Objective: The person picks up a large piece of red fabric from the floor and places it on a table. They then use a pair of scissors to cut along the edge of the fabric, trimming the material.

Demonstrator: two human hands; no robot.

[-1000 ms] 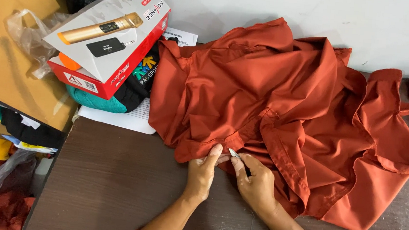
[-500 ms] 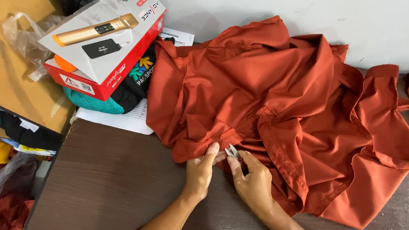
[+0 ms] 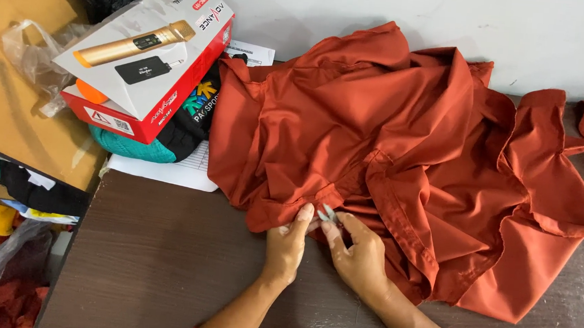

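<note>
A crumpled rust-orange garment (image 3: 410, 145) lies spread over the dark brown table (image 3: 161, 264). My left hand (image 3: 286, 242) pinches the garment's near hem with thumb and fingers. My right hand (image 3: 357, 254) sits just to the right of it and holds a small metal thread snipper (image 3: 327, 214), its tips pointing at the hem between the two hands. Both wrists show red sleeve cuffs at the bottom edge.
A red and white box picturing a gold microphone (image 3: 145, 54) rests on dark and teal folded cloth (image 3: 171, 131) and white papers (image 3: 168, 169) at the table's back left. A plastic bag (image 3: 32, 57) lies on a tan board. Clothes pile below left (image 3: 8, 199).
Both hands stay at the hem with only slight shifts. The view has drifted a little, and the snipper tips sit closer to the fabric edge.
</note>
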